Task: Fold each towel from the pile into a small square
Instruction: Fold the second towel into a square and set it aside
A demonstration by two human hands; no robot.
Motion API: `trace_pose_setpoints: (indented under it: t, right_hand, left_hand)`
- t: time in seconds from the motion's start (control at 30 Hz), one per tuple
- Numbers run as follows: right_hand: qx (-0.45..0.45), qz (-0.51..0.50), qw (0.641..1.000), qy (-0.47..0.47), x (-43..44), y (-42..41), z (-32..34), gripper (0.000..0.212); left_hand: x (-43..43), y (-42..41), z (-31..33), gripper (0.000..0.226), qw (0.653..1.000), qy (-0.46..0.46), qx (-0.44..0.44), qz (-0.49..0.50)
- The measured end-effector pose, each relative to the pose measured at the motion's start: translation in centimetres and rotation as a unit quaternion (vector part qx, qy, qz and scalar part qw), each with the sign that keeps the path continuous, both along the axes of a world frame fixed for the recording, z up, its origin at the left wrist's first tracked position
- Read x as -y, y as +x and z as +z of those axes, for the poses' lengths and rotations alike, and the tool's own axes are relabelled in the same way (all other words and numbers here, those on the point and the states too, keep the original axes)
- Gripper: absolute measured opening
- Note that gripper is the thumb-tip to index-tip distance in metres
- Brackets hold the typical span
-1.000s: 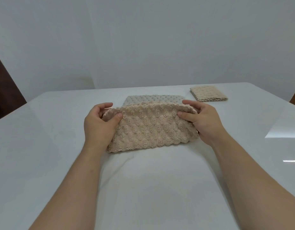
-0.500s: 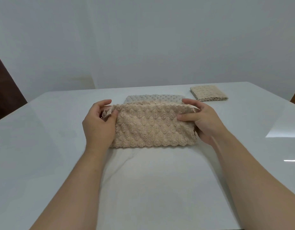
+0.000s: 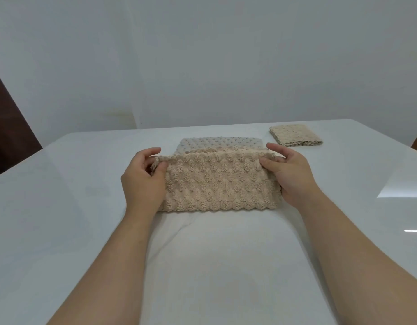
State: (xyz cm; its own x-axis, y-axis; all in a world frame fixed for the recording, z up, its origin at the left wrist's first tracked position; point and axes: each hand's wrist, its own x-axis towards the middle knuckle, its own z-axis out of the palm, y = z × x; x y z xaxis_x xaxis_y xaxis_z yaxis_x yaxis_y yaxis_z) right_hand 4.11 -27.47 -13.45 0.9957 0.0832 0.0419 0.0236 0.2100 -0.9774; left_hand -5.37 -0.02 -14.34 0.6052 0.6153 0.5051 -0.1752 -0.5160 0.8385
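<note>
Centrally, the beige textured towel point(image 3: 220, 181) lies folded on the white counter point(image 3: 62, 207), its far corners pinched by the left hand point(image 3: 142, 181) and right hand point(image 3: 290, 174); a grey towel point(image 3: 217, 143) lies behind, a folded beige towel point(image 3: 295, 136) far right.

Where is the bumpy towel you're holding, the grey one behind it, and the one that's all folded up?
beige towel point(image 3: 221, 184), head view, middle of its front face
grey towel point(image 3: 217, 143), head view, visible strip behind
folded towel point(image 3: 295, 135), head view, centre of its top

Beige towel point(image 3: 221, 181) hides most of, seemingly, a grey towel point(image 3: 217, 142)
</note>
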Motion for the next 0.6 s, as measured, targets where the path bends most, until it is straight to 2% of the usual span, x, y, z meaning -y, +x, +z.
trace_pose_setpoints:
  t: [0.17,0.3,0.43,0.6]
  right_hand:
    - [-0.004,-0.004,1.000,0.022,0.04,-0.24,0.24,0.057]
    - [-0.026,0.015,0.998,0.062,0.12,-0.35,0.43,0.065]
    - [-0.042,0.030,0.996,0.076,0.40,-0.44,0.68,0.057]
    - [-0.043,0.019,0.997,0.058,0.39,-0.17,0.30,0.052]
  left_hand:
    - [0.03,0.09,-0.08,0.041,0.999,-0.016,0.012,-0.042]
    - [-0.20,0.21,-0.21,0.043,0.999,-0.015,-0.007,-0.033]
    - [-0.38,0.36,-0.33,0.032,0.999,-0.033,-0.010,-0.003]
    - [-0.02,0.20,-0.14,0.009,1.000,-0.005,-0.006,0.009]
